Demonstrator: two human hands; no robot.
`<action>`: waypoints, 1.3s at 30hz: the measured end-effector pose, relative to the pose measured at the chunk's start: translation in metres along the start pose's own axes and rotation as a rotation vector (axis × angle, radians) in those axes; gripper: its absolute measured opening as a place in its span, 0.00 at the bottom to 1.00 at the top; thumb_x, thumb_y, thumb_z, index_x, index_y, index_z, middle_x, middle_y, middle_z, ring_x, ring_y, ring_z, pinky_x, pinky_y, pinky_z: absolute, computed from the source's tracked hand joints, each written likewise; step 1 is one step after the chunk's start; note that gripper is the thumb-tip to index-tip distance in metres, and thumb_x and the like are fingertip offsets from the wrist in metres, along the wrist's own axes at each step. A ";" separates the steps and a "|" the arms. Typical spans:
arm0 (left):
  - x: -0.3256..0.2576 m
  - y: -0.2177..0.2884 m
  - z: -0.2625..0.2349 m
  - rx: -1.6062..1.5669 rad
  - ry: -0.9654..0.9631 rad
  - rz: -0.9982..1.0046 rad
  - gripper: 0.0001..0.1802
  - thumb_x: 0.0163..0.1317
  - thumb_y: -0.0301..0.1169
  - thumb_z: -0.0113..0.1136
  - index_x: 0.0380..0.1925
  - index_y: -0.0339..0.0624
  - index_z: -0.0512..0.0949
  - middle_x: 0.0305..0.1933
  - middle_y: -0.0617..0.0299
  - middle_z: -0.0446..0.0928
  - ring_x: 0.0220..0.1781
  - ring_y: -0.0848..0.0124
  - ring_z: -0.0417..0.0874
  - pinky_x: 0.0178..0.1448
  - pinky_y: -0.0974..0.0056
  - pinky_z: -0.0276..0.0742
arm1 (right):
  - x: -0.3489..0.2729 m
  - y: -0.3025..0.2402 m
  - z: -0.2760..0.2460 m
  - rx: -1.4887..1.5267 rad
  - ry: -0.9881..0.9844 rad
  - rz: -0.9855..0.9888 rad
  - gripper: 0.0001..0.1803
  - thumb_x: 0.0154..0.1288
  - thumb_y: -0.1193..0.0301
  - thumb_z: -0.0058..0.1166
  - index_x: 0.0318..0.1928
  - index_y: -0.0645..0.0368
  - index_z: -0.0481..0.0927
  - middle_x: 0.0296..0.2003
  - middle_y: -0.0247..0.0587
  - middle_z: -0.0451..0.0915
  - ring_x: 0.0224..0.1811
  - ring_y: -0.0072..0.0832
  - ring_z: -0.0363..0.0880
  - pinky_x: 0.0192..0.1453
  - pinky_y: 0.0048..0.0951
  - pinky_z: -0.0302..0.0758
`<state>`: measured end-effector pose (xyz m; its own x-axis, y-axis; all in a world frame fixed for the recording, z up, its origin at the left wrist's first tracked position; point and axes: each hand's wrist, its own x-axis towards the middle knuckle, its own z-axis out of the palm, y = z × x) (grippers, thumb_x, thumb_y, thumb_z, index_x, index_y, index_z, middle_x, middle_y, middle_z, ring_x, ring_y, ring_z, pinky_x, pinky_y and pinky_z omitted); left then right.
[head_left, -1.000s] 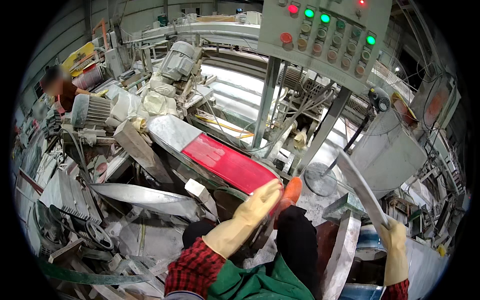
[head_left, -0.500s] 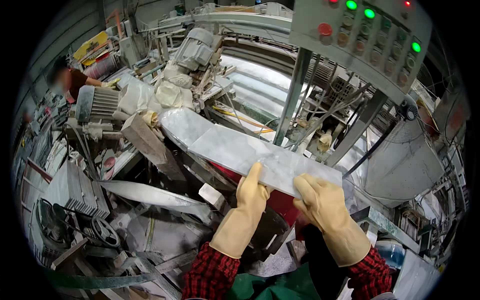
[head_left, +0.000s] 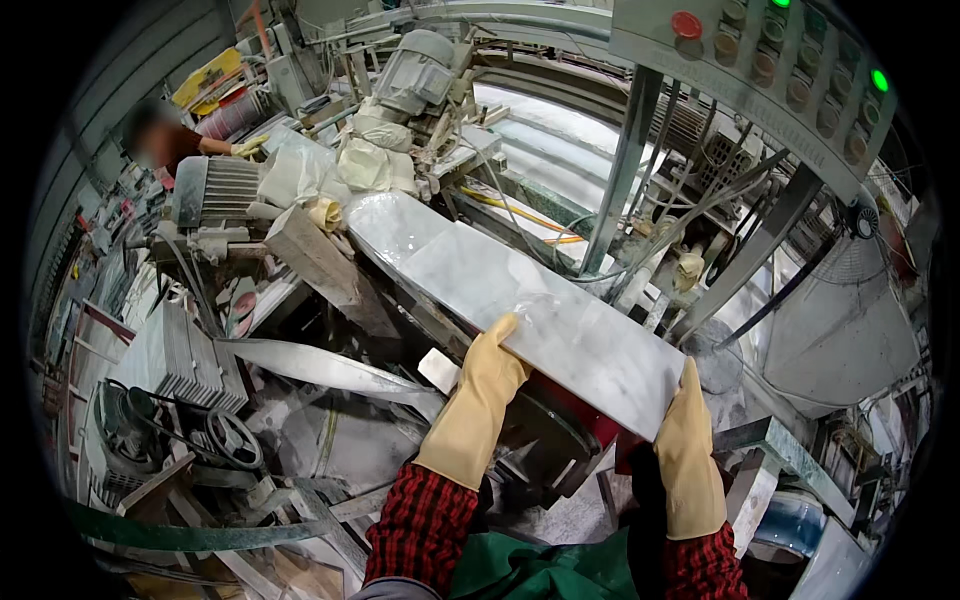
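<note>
A long, flat slab of grey-white marbled stone [head_left: 570, 325] slants down from the upper left toward me. My left hand [head_left: 490, 375], in a cream rubber glove, grips its near edge, thumb on top and fingers hidden below. At the slab's right end, my gloved right hand [head_left: 692, 440] closes against the short edge; its fingers are partly hidden. The slab's far end meets another pale, wet-looking stone piece [head_left: 390, 225], which lies beside the wrapped part of a machine [head_left: 375, 165]. Something red [head_left: 575, 405] shows beneath the slab.
A control panel [head_left: 750, 75] with lit buttons hangs at upper right on metal posts [head_left: 625, 170]. A grey motor [head_left: 415, 72] stands behind. Stacked pale slabs [head_left: 185, 350], a wooden beam [head_left: 325, 270] and a pulley [head_left: 232, 440] crowd the left. A co-worker [head_left: 175, 145] stands far left.
My right hand has shifted from the slab's near edge to its right end. My left hand stays on the near edge. The view has shifted, moving the surroundings rightward in the picture.
</note>
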<state>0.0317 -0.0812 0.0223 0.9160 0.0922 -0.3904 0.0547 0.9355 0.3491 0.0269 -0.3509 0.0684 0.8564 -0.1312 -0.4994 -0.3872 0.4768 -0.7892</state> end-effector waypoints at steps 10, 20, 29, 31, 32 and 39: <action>0.007 0.000 0.004 -0.129 0.000 0.002 0.22 0.75 0.36 0.48 0.62 0.36 0.69 0.62 0.51 0.75 0.62 0.56 0.78 0.69 0.50 0.73 | 0.011 0.020 0.021 0.208 -0.072 -0.189 0.20 0.80 0.66 0.42 0.68 0.53 0.68 0.58 0.40 0.78 0.55 0.35 0.81 0.56 0.39 0.82; -0.001 0.017 -0.013 -0.099 -0.254 -0.012 0.32 0.76 0.48 0.43 0.71 0.38 0.60 0.73 0.51 0.64 0.73 0.55 0.65 0.78 0.52 0.57 | 0.023 0.063 0.035 0.189 -0.003 -0.336 0.23 0.80 0.66 0.41 0.70 0.55 0.64 0.62 0.45 0.75 0.59 0.42 0.78 0.60 0.45 0.80; -0.069 0.026 -0.017 0.318 -0.162 0.064 0.32 0.75 0.44 0.49 0.70 0.34 0.61 0.72 0.47 0.65 0.73 0.60 0.67 0.75 0.59 0.64 | 0.060 0.097 0.019 0.110 -0.241 -0.472 0.23 0.80 0.63 0.42 0.66 0.65 0.69 0.58 0.45 0.78 0.55 0.34 0.80 0.62 0.34 0.76; -0.078 0.034 -0.022 0.431 -0.113 0.053 0.33 0.75 0.45 0.51 0.70 0.33 0.61 0.72 0.45 0.65 0.71 0.59 0.70 0.73 0.59 0.66 | 0.076 0.109 0.013 -0.129 -0.049 -0.583 0.25 0.79 0.62 0.44 0.67 0.67 0.70 0.59 0.47 0.78 0.56 0.32 0.79 0.63 0.30 0.73; -0.080 0.037 -0.024 0.459 -0.006 0.039 0.35 0.74 0.46 0.52 0.70 0.32 0.60 0.72 0.44 0.65 0.68 0.58 0.73 0.70 0.60 0.70 | 0.081 0.115 0.011 -0.199 0.007 -0.633 0.26 0.79 0.62 0.45 0.67 0.68 0.70 0.60 0.48 0.78 0.57 0.32 0.78 0.65 0.29 0.71; -0.075 0.056 -0.046 0.406 0.134 0.189 0.33 0.73 0.45 0.53 0.69 0.34 0.62 0.66 0.47 0.72 0.64 0.58 0.77 0.66 0.60 0.75 | 0.075 0.125 0.017 -0.549 0.147 -0.797 0.28 0.79 0.61 0.43 0.69 0.69 0.67 0.68 0.52 0.70 0.70 0.39 0.67 0.74 0.32 0.61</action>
<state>-0.0524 -0.0195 0.0318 0.8669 0.3161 -0.3855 0.0677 0.6914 0.7193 0.0485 -0.2865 -0.0616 0.8993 -0.3640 0.2426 0.1500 -0.2643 -0.9527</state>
